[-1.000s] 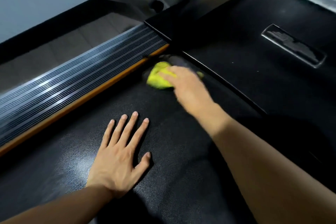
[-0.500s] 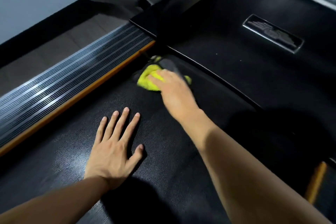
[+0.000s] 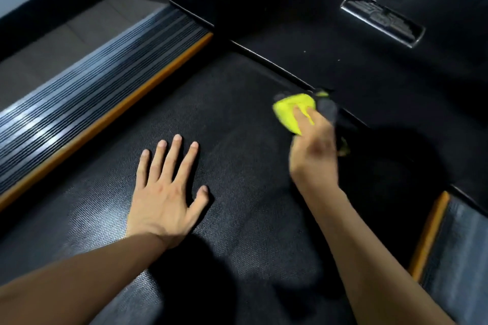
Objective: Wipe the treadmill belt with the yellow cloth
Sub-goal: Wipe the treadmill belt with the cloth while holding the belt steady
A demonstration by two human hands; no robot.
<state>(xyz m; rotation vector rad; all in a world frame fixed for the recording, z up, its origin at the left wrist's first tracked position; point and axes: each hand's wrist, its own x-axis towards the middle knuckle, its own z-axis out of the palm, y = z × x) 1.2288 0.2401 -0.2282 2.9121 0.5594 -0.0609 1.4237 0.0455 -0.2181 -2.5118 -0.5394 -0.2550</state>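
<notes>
The black textured treadmill belt [image 3: 232, 124] fills the middle of the view. My right hand [image 3: 314, 148] presses the yellow cloth [image 3: 289, 111] onto the belt at its front end, close to the edge of the black motor cover [image 3: 343, 42]. The hand and cloth are blurred by motion, and a dark grey part of the cloth shows beside the yellow. My left hand [image 3: 166, 192] lies flat on the belt, fingers spread, holding nothing, to the left of and nearer than the cloth.
A ribbed grey side rail [image 3: 87, 97] with an orange strip [image 3: 111, 116] runs along the belt's left side. Another orange strip and rail [image 3: 430, 235] show at the lower right. A logo plate [image 3: 383, 18] sits on the motor cover. A frame post base stands at top left.
My right hand has swept the yellow cloth to the right along the belt's front edge, away from the left rail corner. My left hand stays flat on the belt. The view has shifted.
</notes>
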